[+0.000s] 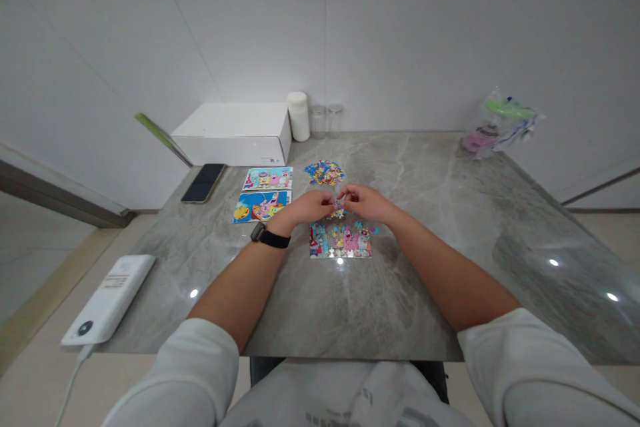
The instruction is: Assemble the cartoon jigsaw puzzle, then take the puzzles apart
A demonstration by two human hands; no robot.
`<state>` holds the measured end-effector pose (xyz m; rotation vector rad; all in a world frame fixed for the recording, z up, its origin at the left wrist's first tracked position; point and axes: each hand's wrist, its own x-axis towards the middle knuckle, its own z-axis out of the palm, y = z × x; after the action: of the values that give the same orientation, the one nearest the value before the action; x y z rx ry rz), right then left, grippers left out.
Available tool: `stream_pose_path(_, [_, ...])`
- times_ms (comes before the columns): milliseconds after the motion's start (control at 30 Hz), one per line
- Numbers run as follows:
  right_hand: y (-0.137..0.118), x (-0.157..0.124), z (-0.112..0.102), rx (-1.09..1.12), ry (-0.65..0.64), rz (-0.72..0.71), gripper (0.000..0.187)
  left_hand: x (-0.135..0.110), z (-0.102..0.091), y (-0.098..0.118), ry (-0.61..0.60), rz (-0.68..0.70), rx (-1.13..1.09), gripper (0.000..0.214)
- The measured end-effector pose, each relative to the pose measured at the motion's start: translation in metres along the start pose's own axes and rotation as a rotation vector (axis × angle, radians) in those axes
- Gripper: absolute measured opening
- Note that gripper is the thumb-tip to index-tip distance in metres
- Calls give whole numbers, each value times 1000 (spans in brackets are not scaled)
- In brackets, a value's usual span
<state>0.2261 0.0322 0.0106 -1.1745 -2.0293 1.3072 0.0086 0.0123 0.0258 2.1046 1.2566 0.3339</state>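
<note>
My left hand (309,207) and my right hand (364,202) meet over the grey marble table (430,267), fingers pinched together on small jigsaw pieces (340,205). Just below them lies a partly assembled cartoon puzzle (341,241). A heap of loose coloured pieces (325,172) sits just beyond the hands. A black watch is on my left wrist.
Two finished picture cards (268,178) (261,205) lie left of the hands, with a black phone (203,183) further left. A white box (235,131), a white bottle (299,115) and two glass jars (326,120) stand at the back. A plastic bag (497,123) sits back right, a white power bank (109,299) front left.
</note>
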Motion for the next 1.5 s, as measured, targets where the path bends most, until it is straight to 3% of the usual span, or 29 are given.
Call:
stream_pose_path(67, [-3, -1, 1, 27, 18, -13, 23, 0, 0, 0, 14, -14, -38, 31])
stream_pose_path(200, [-8, -3, 2, 200, 18, 136, 22, 3, 0, -1, 98, 37, -68, 26])
stream_pose_path(300, [-6, -1, -1, 218, 61, 145, 20, 4, 0, -1, 138, 55, -60, 26])
stream_pose_path(433, [3, 1, -6, 93, 82, 96, 19, 4, 0, -3, 142, 40, -68, 23])
stream_pose_path(633, [6, 3, -13, -417, 104, -52, 16, 5, 2, -5, 86, -7, -86, 22])
stream_pose_path(733, [2, 2, -10, -417, 83, -99, 24, 4, 4, -4, 86, -13, -60, 23])
stream_pose_path(833, [-1, 1, -7, -365, 43, -85, 20, 5, 5, -3, 92, -10, -56, 22])
stream_pose_path(1067, [-2, -1, -5, -418, 82, -68, 18, 7, 8, -6, 101, 17, -58, 13])
stream_pose_path(1267, [-5, -3, -4, -283, -14, 75, 24, 7, 10, -8, 49, -13, -70, 14])
stream_pose_path(1367, [-4, -4, -6, -445, 22, 114, 22, 6, 10, -6, 19, -24, -44, 15])
stream_pose_path(1500, [-6, -6, -5, -732, 155, 56, 15, 3, 1, -3, 114, -44, 174, 19])
